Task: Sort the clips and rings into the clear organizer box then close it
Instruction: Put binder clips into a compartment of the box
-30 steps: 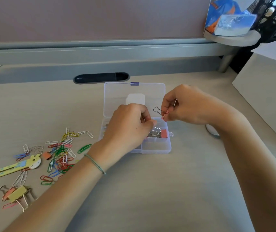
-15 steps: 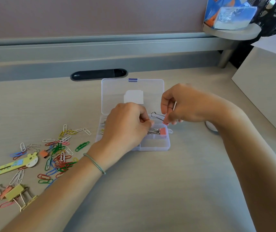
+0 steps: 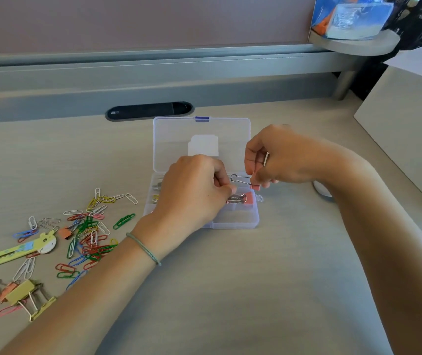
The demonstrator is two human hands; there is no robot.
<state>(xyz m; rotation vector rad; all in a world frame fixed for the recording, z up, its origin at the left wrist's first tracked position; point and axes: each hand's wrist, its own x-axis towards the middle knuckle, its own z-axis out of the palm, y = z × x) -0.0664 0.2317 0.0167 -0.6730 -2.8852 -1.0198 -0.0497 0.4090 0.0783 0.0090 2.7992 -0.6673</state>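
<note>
The right hand [image 3: 279,160] pinches a small pink binder clip [image 3: 254,187] between thumb and fingertips, directly above the far right part of the clear organizer box [image 3: 230,224]. The clip's wire handle [image 3: 239,178] sticks out level toward the left, so its long axis runs across the box, pointing at the left hand [image 3: 194,190]. That hand hovers over the middle of the box with its fingers curled and its fingertips drawn together just beside the handle's loop; whether it actually pinches anything I cannot tell, since the fingers hide what lies under them.

The move turns on one relation: the held clip sits just above and slightly behind the right-hand compartment, where another pink binder clip [image 3: 240,198] already lies. The right hand is the nearer one, so a short drop straight down would probably land the clip with its mate. The left hand may be there to fold the handle flat first.

The box's lid [image 3: 202,131] lies open on the far side of the box. Left of the box, well apart, a heap of coloured paper clips [image 3: 87,231] is spread on the tabletop [image 3: 256,290], with a giraffe-shaped bookmark [image 3: 18,253] beyond it and larger yellow binder clips [image 3: 25,295] nearer the person. Most of the sorting appears not yet done.
</note>
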